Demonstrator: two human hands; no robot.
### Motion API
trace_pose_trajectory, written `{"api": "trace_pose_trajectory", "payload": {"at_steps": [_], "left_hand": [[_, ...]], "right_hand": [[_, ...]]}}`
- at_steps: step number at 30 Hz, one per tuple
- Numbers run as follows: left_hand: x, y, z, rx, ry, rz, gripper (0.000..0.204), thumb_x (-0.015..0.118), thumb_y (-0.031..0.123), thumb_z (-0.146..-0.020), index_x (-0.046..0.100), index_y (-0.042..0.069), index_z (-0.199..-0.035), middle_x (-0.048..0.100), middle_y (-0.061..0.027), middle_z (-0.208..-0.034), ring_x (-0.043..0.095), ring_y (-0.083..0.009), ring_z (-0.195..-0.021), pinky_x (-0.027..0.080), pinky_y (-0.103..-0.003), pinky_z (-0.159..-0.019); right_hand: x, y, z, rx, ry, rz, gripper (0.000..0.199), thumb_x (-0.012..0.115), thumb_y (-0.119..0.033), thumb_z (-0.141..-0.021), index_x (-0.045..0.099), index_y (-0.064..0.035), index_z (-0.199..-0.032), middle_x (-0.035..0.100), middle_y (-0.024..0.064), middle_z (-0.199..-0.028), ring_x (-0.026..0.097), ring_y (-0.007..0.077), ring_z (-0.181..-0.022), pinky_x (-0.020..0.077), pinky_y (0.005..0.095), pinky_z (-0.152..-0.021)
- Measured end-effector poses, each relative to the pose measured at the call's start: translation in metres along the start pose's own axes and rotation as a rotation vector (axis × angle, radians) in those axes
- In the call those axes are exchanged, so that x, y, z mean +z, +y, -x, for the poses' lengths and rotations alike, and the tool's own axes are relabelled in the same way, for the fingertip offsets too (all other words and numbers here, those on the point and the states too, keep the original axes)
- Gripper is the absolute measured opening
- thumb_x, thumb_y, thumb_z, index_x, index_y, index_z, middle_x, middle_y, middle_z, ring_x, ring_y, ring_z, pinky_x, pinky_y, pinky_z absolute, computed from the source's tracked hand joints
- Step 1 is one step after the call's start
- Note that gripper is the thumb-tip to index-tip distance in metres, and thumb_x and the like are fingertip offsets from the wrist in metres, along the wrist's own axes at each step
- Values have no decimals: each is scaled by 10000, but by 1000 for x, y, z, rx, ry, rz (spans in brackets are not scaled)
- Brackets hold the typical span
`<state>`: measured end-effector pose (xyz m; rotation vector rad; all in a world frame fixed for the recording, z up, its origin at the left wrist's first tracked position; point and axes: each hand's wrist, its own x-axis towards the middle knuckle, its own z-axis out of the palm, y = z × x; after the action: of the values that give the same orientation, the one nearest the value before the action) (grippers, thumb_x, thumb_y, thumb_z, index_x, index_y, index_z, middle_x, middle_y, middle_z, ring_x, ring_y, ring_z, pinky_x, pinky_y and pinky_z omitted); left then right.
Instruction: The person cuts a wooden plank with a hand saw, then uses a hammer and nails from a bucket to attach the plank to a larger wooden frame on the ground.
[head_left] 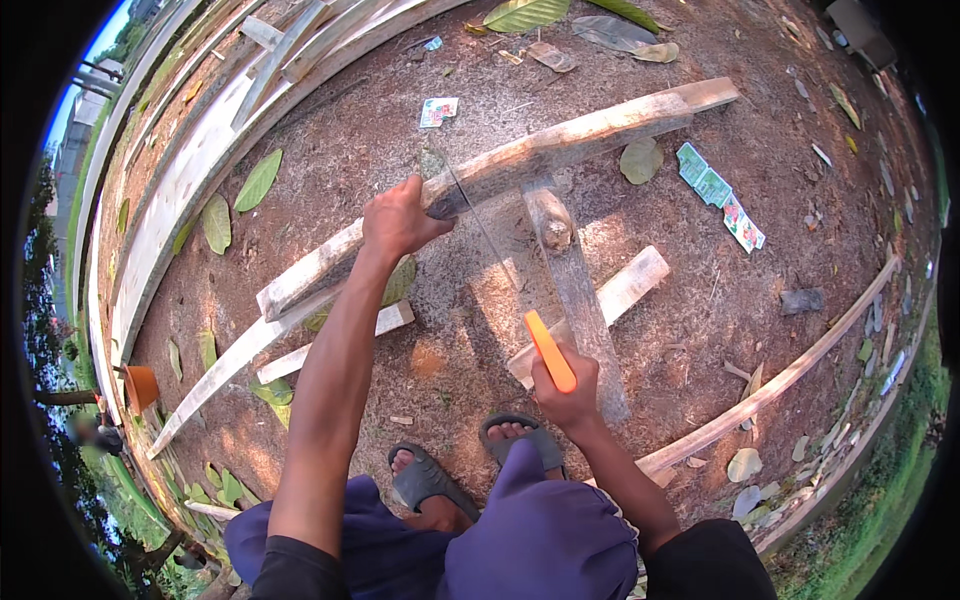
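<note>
With fingers wrapped over its top, my left hand grips a long wooden beam that runs from lower left to upper right. My right hand is closed round the orange handle of a handsaw. The saw's thin blade reaches away from me and crosses the beam just right of my left hand. Part of the blade is hard to make out against the ground. A knotted board lies under the beam and points toward me, over a short wooden block.
Another short piece of wood lies left of my feet. A long thin strip is at the right. Long boards stand at the far left. Leaves and green card scraps litter the dirt. My sandals are close below.
</note>
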<state>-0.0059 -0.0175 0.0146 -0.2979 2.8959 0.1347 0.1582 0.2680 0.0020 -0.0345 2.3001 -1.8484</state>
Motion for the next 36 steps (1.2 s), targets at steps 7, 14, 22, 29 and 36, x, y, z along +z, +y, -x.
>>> {"api": "trace_pose_trajectory", "payload": {"at_steps": [7, 14, 22, 29, 36], "left_hand": [[0, 9, -3, -15, -28, -19, 671, 807, 665, -730, 589, 97, -1012, 727, -118, -996, 722, -268, -925, 572, -431, -869], [0, 5, -4, 16, -6, -3, 717, 843, 614, -688, 585, 46, -1040, 722, -172, -1073, 723, -344, -980, 565, -459, -878], [3, 2, -3, -45, -94, 47, 638, 823, 608, -737, 557, 70, -954, 701, -123, -926, 711, -274, -903, 564, -426, -849], [1, -11, 4, 61, 67, 43, 700, 820, 620, -691, 598, 70, -1063, 708, -124, -1076, 709, -300, -1031, 566, -443, -910], [6, -18, 2, 101, 58, 118, 675, 825, 580, -685, 605, 62, -1058, 708, -125, -1073, 706, -303, -1041, 568, -440, -921]], "right_hand": [[-4, -5, -16, -186, 19, 79, 96, 658, -20, -825, 607, 17, -752, 595, 138, -598, 661, 243, -517, 478, 355, -488], [52, -36, -117, -70, 13, 7, 229, 670, -150, -844, 592, 29, -726, 610, 199, -619, 619, 323, -530, 469, 406, -529], [-48, -1, 50, -133, 11, 177, 159, 652, -32, -835, 570, 13, -707, 575, 141, -574, 608, 249, -494, 455, 374, -488], [89, -55, -162, -119, 41, -3, 180, 624, -89, -861, 590, 30, -730, 561, 126, -574, 527, 144, -532, 429, 379, -533], [14, 16, -16, -211, 49, 83, 174, 573, -19, -876, 694, 93, -934, 631, 98, -661, 614, 184, -596, 466, 382, -564]]}}
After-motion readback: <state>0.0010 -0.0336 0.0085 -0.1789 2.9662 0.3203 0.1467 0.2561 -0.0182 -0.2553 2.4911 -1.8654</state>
